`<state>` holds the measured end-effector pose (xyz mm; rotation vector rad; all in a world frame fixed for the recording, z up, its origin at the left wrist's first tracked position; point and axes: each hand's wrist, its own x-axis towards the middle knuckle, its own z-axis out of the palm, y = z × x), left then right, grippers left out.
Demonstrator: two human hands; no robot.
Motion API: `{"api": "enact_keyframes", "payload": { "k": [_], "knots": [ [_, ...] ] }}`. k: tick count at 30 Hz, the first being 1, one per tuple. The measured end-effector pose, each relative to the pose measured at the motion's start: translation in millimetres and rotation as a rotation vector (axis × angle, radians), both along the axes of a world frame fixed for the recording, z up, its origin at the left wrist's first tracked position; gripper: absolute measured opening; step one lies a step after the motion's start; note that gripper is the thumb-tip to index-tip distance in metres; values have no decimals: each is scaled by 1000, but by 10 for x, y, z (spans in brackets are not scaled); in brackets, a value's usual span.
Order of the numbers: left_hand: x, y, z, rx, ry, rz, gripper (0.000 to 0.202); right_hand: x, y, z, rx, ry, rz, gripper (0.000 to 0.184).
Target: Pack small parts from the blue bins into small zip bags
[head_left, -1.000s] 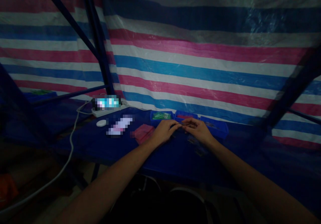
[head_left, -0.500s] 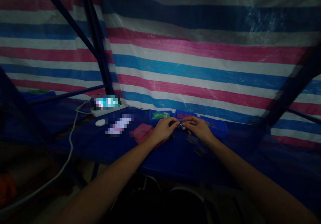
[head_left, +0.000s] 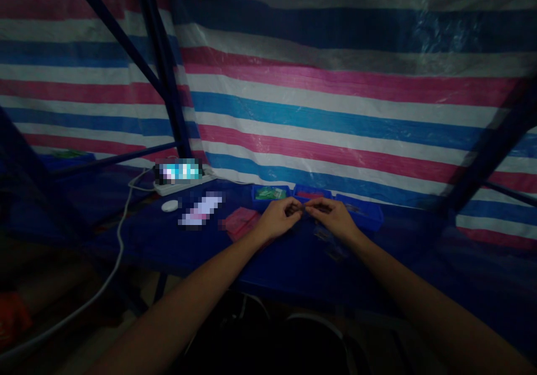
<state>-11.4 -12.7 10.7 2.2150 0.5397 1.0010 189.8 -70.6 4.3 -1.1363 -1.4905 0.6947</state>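
My left hand (head_left: 280, 217) and my right hand (head_left: 331, 216) meet fingertip to fingertip above the blue table, each closed in a pinch. Whatever lies between the fingers is too small and dark to name. Just left of my left hand, a pinkish-red packet (head_left: 241, 221) rests on the table. Small clear plastic bags (head_left: 333, 247) with dark contents lie below my right hand. Behind the hands stand a blue bin with green packets (head_left: 271, 193), a blue bin with red contents (head_left: 311, 194) and a third blue bin (head_left: 369, 216), partly covered by my right hand.
Further left are a blurred-out bright flat item (head_left: 201, 209), a white round disc (head_left: 170, 206) and a white power strip (head_left: 184, 185) with a lit screen above it. A white cable (head_left: 120, 235) hangs down at left. Blue frame posts (head_left: 172, 106) and a striped sheet (head_left: 335, 117) bound the table.
The fingertips have shifted slightly, and the small pale bit seen under them before no longer shows. Both hands stay in nearly the same place.
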Motion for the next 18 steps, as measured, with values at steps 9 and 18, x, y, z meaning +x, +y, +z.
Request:
{"api": "enact_keyframes", "payload": {
  "k": [9, 18],
  "knots": [
    [-10, 4, 13, 65, 96, 17, 24, -53, -30, 3, 95, -34, -45, 33],
    [-1, 20, 9, 86, 84, 67, 19, -40, -9, -19, 110, -49, -28, 31]
  ]
}}
